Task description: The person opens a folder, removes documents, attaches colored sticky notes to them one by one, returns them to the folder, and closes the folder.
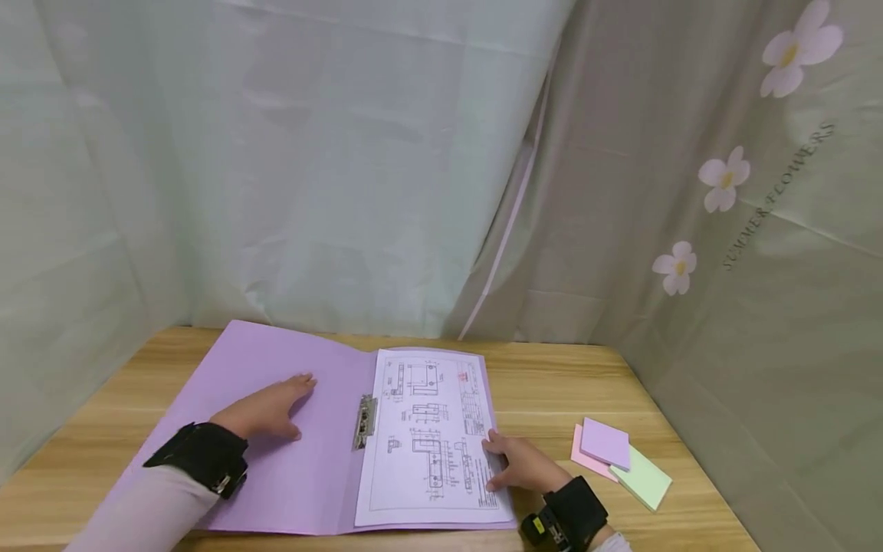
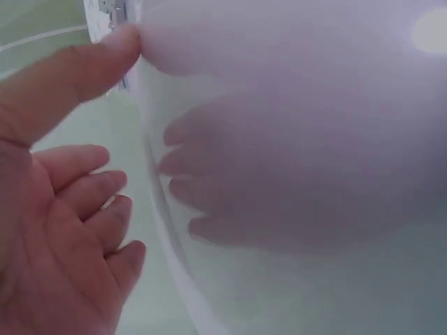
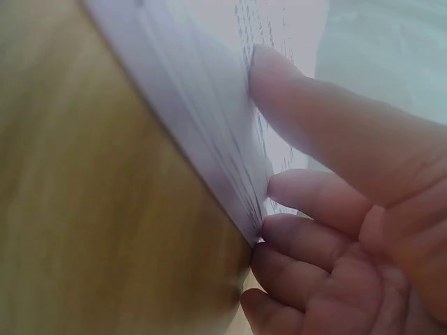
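A purple folder point(image 1: 297, 487) lies spread open on the wooden table. My left hand point(image 1: 269, 408) is over its left cover, palm down with the fingers extended; in the left wrist view the thumb tip meets the purple surface, which mirrors the hand. On the folder's right side sits a stack of white sheets point(image 1: 407, 491), the top one printed with technical line drawings. My right hand point(image 1: 530, 464) rests at the stack's right edge. Its thumb point(image 3: 300, 98) touches the printed sheet, the other fingers loosely bent by the layered paper edges. A metal clip point(image 1: 364, 422) is at the spine.
Purple point(image 1: 605, 443), pink point(image 1: 586, 458) and green point(image 1: 643, 477) note pads overlap on the wooden table point(image 1: 552, 383) to the right of my right hand. Pale curtains point(image 1: 331, 192) hang behind the table and at both sides, with printed flowers on the right one.
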`<state>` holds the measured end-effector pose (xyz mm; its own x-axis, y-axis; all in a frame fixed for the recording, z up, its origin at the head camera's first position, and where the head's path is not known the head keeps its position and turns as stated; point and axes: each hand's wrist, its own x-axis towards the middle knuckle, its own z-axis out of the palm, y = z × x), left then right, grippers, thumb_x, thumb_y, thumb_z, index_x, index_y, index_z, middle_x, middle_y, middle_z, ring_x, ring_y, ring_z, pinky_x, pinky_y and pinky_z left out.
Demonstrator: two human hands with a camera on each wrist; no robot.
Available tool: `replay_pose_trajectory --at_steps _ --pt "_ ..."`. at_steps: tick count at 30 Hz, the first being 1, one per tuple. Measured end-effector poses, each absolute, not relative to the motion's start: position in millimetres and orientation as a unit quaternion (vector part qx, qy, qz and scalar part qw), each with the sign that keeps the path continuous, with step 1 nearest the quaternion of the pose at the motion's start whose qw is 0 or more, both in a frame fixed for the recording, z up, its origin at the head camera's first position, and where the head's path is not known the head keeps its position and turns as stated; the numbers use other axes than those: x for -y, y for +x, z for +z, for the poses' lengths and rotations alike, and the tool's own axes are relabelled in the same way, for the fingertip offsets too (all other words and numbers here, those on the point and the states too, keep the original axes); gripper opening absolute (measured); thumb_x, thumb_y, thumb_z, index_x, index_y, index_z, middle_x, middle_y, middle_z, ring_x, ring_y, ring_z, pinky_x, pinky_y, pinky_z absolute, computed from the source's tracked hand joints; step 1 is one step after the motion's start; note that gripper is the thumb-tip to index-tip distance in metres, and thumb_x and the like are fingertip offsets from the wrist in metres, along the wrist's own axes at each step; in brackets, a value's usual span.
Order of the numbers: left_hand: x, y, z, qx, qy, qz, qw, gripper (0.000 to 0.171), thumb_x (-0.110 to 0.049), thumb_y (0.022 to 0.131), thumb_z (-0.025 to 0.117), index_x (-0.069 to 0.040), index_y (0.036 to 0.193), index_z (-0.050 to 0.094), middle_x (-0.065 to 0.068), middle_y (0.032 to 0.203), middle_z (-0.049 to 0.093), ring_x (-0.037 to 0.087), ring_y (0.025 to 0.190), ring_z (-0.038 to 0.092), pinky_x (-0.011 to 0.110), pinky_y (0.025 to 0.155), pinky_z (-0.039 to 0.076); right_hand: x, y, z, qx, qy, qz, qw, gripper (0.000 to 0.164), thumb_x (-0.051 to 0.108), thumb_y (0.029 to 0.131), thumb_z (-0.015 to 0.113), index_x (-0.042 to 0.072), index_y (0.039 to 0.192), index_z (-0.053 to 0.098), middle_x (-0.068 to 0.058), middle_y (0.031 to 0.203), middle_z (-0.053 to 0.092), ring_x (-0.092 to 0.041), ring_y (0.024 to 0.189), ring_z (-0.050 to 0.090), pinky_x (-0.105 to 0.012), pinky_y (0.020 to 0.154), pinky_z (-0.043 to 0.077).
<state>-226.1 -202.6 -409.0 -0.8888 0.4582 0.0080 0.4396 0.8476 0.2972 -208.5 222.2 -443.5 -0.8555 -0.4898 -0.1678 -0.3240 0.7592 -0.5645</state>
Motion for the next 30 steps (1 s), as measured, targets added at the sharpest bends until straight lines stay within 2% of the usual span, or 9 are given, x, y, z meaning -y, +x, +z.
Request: replay_pose_trajectory --at_steps 5,11,24,30 --pt "179.5 -245.1 -414.2 -0.953 0.259 0.155 0.039 0.081 -0.022 0.060 0.079 0.015 0.123 0.042 0.031 0.131 0.039 0.046 0.124 0.031 0.056 0.102 0.023 -222.1 -209.6 -444.2 -0.925 -0.219 -0.269 0.155 0.073 0.022 0.066 0.076 -0.003 0.127 0.046 -0.020 0.139 0.035 -0.035 0.128 0.032 -0.045 0.100 0.033" --pt "156.2 -250.5 -417.0 -0.945 0.274 0.169 0.051 0.090 -0.031 0.056 0.081 0.015 0.123 0.043 0.029 0.130 0.041 0.043 0.124 0.033 0.054 0.102 0.024 -221.0 -209.0 -443.1 -0.925 -0.215 -0.270 0.158 0.072 0.022 0.066 0.076 -0.003 0.127 0.046 -0.019 0.139 0.035 -0.035 0.128 0.032 -0.045 0.100 0.032" --pt "134.9 -254.5 -427.2 -0.944 0.258 0.186 0.086 0.091 -0.024 0.053 0.083 0.012 0.125 0.042 0.026 0.129 0.044 0.040 0.123 0.037 0.050 0.103 0.027 -219.7 -206.9 -441.1 -0.924 -0.210 -0.276 0.161 0.073 0.021 0.065 0.077 -0.003 0.126 0.046 -0.019 0.138 0.037 -0.034 0.128 0.033 -0.045 0.100 0.032" --pt "128.2 -253.6 -426.5 -0.947 0.238 0.199 0.090 0.081 -0.018 0.050 0.084 0.007 0.119 0.050 0.018 0.119 0.056 0.033 0.114 0.049 0.045 0.099 0.035 -220.9 -207.6 -441.2 -0.926 -0.213 -0.270 0.155 0.072 0.020 0.066 0.077 -0.003 0.126 0.046 -0.018 0.138 0.037 -0.034 0.128 0.033 -0.044 0.100 0.033"
